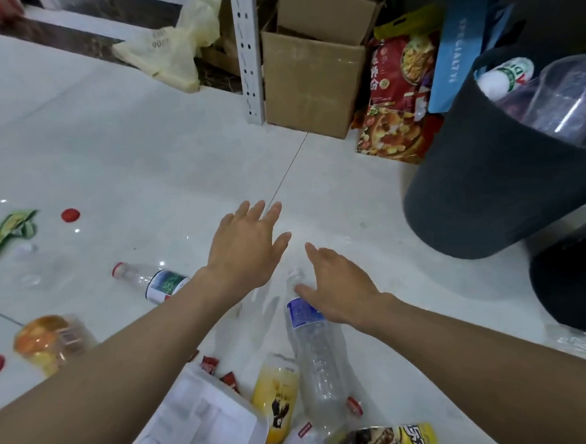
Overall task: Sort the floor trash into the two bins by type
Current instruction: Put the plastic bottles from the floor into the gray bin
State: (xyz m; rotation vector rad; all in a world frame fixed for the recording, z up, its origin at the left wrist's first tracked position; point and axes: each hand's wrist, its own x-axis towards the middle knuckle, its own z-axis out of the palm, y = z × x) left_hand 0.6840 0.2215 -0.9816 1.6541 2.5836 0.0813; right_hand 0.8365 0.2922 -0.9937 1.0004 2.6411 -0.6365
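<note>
My left hand [248, 245] and my right hand [340, 284] reach out over the white tiled floor, fingers straight, holding nothing. Under my right hand lies a clear bottle with a blue label [315, 351]. A clear bottle with a red cap [151, 280] lies left of my left wrist. A yellow drink bottle [278, 394], white paper [207, 415] and snack wrappers [384, 441] lie near my arms. A dark bin [471, 183] at the right holds plastic bottles. A second dark bin [577, 293] stands below it.
A clear jar with orange contents [48, 341], a green wrapper [7, 232] and red caps [70, 215] lie at the left. Cardboard boxes [310, 80], a white shelf post [248, 53], red snack bags [397, 105] and a yellowish plastic bag [174, 47] line the back.
</note>
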